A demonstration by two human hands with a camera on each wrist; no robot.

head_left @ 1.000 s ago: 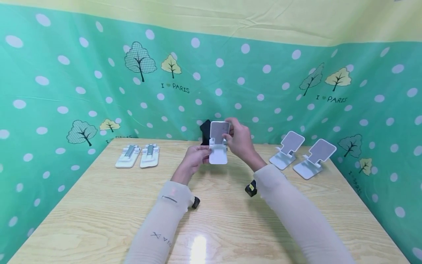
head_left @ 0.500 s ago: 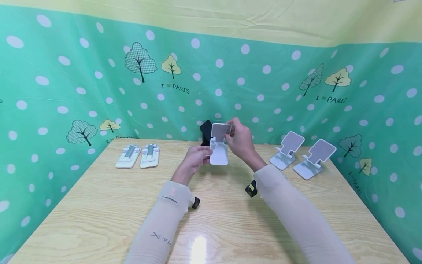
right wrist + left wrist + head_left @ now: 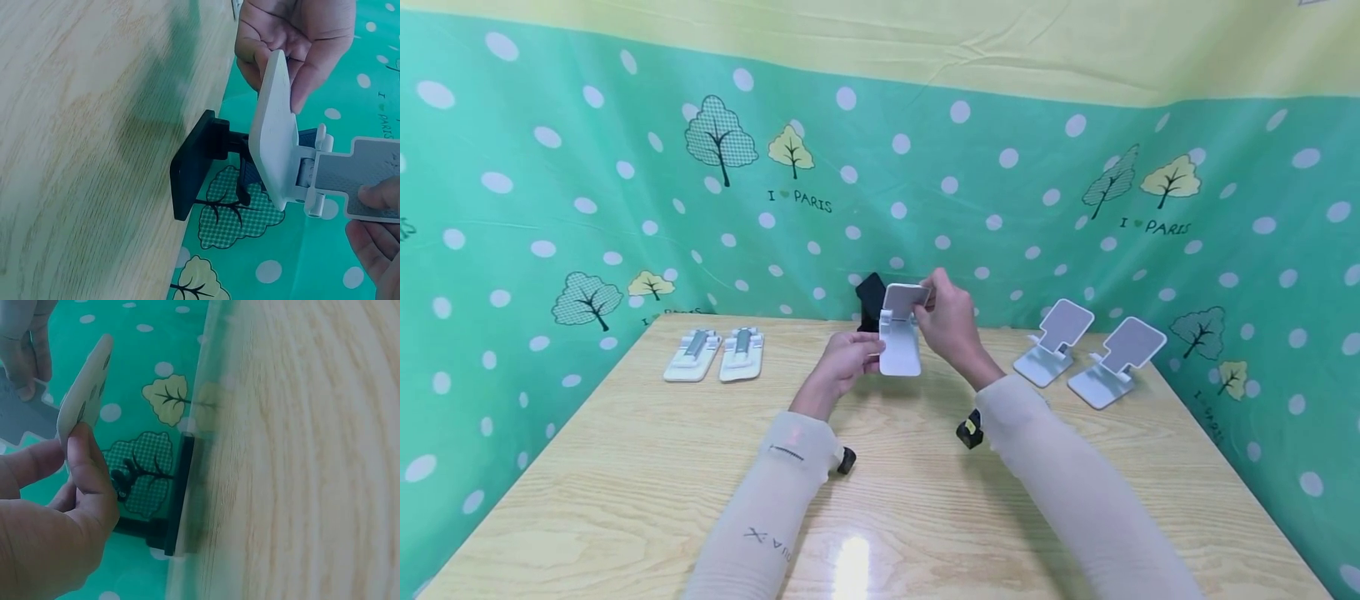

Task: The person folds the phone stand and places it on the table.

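Note:
Just above the table at centre is a white phone stand [image 3: 899, 354] with a grey-padded upper plate [image 3: 365, 169]. My left hand [image 3: 844, 360] pinches the edge of its base between thumb and fingers. At the upper plate, my right hand [image 3: 951, 323] grips the side edge, thumb on the grey pad. The plate leans back from the base at the hinge [image 3: 306, 172]. Behind the held stand, a black stand [image 3: 870, 296] stands near the table's back edge, partly hidden in the head view. In the left wrist view, the left hand [image 3: 59, 534] covers part of the base.
Two folded white phone stands [image 3: 692, 357] lie at the back left of the wooden table [image 3: 625, 467]. Two unfolded ones, a nearer stand [image 3: 1120, 362] and a farther stand [image 3: 1056, 337], are at the back right. A green dotted curtain [image 3: 820, 242] hangs behind.
The upper plate of the held phone stand has tilted, looking shorter from the head view. My right hand has shifted slightly to the right with it; my left hand stays nearly still on the base.

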